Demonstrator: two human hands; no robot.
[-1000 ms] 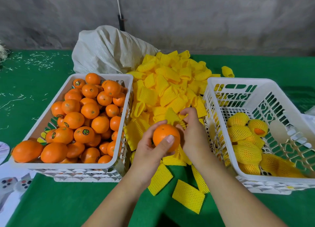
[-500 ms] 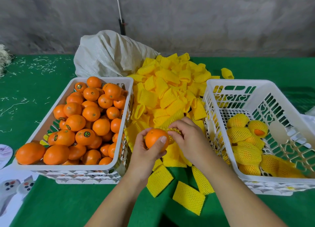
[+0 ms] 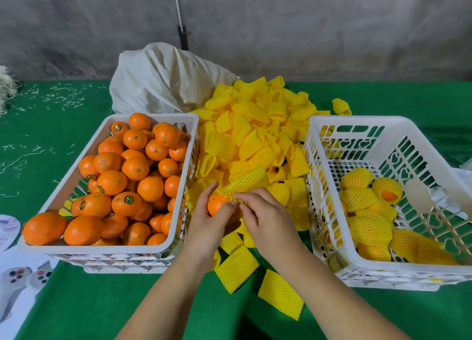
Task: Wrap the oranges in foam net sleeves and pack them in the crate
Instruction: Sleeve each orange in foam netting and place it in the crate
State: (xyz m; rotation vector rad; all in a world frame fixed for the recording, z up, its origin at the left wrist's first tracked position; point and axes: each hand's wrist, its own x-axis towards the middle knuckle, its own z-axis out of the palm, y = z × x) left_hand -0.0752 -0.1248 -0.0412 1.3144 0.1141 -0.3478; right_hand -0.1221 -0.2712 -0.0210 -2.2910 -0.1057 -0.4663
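Note:
My left hand point(image 3: 209, 222) grips a bare orange point(image 3: 215, 203) low over the pile of yellow foam net sleeves point(image 3: 258, 140). One sleeve point(image 3: 245, 181) lies stretched over the orange's far side, and my right hand point(image 3: 263, 212) pinches its near edge beside my left fingers. The white crate on the left point(image 3: 153, 247) is heaped with bare oranges point(image 3: 127, 176). The white crate on the right point(image 3: 332, 237) holds several oranges wrapped in yellow sleeves point(image 3: 367, 212) on its floor.
A white woven sack point(image 3: 163, 81) lies behind the sleeve pile. Loose sleeves point(image 3: 281, 293) lie on the green cloth point(image 3: 383, 314) near my forearms. Printed paper point(image 3: 15, 283) sits at the lower left. Pale shavings are scattered at the far left.
My right hand has pulled a sleeve from the pile and drawn it over the orange, which is now mostly covered by the sleeve and my fingers. Both hands have closed in together.

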